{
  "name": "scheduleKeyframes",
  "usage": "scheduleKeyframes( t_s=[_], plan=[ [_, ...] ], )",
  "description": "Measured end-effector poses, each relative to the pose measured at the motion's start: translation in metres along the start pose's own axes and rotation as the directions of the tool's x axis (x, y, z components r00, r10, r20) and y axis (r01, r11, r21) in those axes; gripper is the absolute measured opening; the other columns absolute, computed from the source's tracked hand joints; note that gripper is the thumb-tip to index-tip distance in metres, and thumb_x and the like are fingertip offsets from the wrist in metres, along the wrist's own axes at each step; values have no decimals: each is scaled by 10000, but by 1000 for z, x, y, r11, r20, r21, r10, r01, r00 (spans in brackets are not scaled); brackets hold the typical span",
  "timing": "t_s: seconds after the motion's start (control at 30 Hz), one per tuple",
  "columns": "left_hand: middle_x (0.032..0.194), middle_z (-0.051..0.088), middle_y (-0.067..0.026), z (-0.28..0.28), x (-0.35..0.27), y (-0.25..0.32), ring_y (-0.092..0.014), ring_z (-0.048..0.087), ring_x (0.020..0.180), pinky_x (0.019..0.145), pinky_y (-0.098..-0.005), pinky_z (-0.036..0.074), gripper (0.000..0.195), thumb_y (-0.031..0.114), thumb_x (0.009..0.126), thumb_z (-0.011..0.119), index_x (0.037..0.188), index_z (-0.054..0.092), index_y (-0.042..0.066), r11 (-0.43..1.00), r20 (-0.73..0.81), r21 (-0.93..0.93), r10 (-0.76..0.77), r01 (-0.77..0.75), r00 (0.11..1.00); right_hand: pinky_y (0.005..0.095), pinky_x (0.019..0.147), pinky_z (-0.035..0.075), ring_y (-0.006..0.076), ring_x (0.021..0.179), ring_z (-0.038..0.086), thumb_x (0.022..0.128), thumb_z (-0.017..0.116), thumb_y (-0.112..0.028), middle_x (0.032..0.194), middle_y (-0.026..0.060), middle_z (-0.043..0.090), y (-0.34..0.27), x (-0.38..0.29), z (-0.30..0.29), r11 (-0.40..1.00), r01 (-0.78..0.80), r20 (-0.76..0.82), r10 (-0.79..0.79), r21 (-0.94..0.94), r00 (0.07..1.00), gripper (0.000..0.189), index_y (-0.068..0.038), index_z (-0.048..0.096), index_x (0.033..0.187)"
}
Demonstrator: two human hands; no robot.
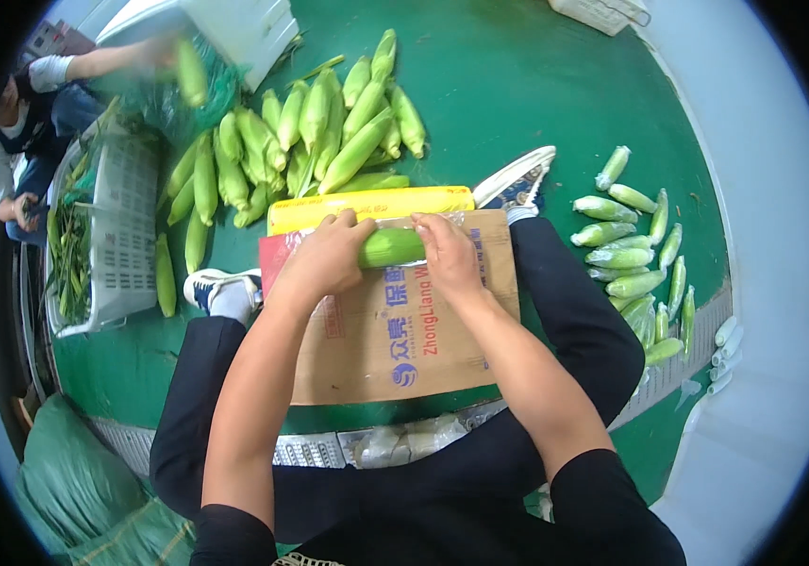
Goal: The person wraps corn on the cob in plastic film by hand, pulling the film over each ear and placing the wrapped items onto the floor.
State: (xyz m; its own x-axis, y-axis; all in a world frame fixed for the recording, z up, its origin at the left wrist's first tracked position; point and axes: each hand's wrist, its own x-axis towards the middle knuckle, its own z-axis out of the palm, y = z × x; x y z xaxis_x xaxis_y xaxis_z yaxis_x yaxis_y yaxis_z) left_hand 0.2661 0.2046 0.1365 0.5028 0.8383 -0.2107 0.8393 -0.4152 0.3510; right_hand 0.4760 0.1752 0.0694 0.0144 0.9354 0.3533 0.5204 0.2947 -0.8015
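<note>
An ear of corn in its green husk (393, 247) lies crosswise over a flattened cardboard box (376, 354) between my legs, with clear plastic film around it. My left hand (330, 251) rests on the ear's left end, fingers spread over the film. At the right end, my right hand (450, 255) pinches the film, thumb and fingers together. Just beyond both hands lies a yellow film box (376, 204), along the cardboard's far edge.
Unwrapped corn (319, 120) is heaped beyond the yellow box. Film-wrapped ears (623, 258) lie at right, past my leg. A white crate of husks (121, 226) stands at left, near another person holding an ear of corn (191, 73). A green sack (79, 481) sits at lower left.
</note>
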Motion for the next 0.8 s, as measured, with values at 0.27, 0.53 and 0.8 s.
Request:
scheduleKeyframes(
  t_s=[0.27,0.53,0.8],
  plan=[
    [1176,558,-157,-6,-8,-2,-388,560,1119,960,-463,494,573,85,690,732,1239,568,88,993,-7,-104,53,-54,999,319,651,490,216,677,598,859,752,-218,750,68,603,-2,14,-19,969,-242,51,245,-56,968,207,-43,704,959],
    [1147,571,-151,-4,-12,-10,-389,570,1115,944,-463,495,593,99,668,746,1236,576,103,996,26,-87,-19,21,999,288,665,515,155,754,671,934,696,-232,848,75,703,16,-7,-87,817,-572,360,511,80,781,217,-38,701,1031],
    [1171,569,-161,-8,-10,-6,-392,567,1131,949,-467,493,587,85,699,714,1265,568,128,997,45,-58,-42,45,998,331,773,553,285,932,711,945,627,-37,999,131,724,2,-40,-64,999,-39,-192,38,0,981,147,-57,681,1080]
  ],
)
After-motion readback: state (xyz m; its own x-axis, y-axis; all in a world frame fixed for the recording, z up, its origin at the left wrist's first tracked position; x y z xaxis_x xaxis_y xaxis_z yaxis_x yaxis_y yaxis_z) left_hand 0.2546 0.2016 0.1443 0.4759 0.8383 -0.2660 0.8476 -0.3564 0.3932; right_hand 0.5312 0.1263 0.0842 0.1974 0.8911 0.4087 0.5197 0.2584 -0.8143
